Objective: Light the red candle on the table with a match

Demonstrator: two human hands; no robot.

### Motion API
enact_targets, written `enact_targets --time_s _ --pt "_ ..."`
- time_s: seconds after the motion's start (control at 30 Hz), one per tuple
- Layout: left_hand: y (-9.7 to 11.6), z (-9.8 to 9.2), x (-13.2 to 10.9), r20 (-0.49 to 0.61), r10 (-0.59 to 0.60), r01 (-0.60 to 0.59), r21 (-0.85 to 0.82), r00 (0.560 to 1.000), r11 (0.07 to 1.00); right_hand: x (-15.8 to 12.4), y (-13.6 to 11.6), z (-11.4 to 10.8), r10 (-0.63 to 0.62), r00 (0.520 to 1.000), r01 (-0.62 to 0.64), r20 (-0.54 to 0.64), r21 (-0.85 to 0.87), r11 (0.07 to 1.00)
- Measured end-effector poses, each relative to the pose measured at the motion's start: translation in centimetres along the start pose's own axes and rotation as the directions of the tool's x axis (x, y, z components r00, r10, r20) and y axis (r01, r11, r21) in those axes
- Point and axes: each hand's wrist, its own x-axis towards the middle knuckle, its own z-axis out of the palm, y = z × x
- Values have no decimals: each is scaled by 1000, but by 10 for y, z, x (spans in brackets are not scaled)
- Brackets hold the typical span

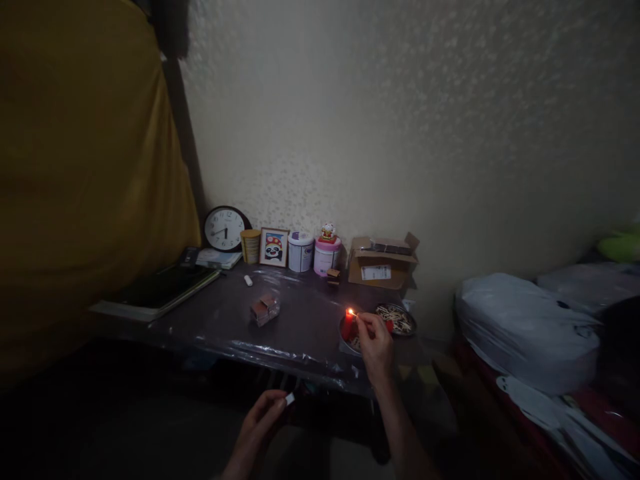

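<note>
My right hand (376,350) pinches a match (355,314) between thumb and fingers. A small bright flame glows where the match tip meets the top of a red candle (347,325); whether the wick itself burns I cannot tell. The candle stands upright in a round dish (343,343), partly hidden behind my hand. Just right of it, a second dish (413,328) holds many matchsticks. Low in front of the table edge, my left hand (257,423) is closed around a small matchbox (290,399), with only its white end showing.
On the dark table (220,327) lie a plastic-wrapped pack of small boxes (265,309) and a small box (333,276). Along the wall stand a clock (225,229), a framed picture (274,248), tubs (301,253) and a cardboard box (360,267). White bags (525,327) sit at right.
</note>
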Motion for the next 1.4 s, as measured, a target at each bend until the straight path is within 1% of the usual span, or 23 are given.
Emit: enact_targets --time_s 0.07,0.2,0.47,0.77,0.93,1.1,1.23,1.4 --pt "-1 0 1 -8 11 -11 15 1000 1000 1 -1 0 -2 1000 2 -7 -2 1000" --pt "-6 -1 4 -72 34 -33 16 997 999 1 0 2 4 1000 -4 -13 -1 1000" --pt "-8 0 5 -96 27 -26 12 995 1000 0 -1 2 9 1000 -8 -15 4 1000" --pt "-5 1 3 -77 38 -37 19 996 999 -1 0 2 37 999 -37 -9 4 999" --pt "-3 4 1 -77 -8 8 -8 997 1000 -1 2 1 43 999 -43 -14 5 999" --pt "-7 3 4 -91 26 -24 17 996 1000 1 6 1 47 999 -46 -25 10 999" --pt "-8 1 6 -76 42 -40 24 996 999 2 7 1 54 998 -54 -25 10 998" --pt "-7 1 5 -66 35 -36 -12 997 999 1 8 1 64 998 -64 -17 7 998"
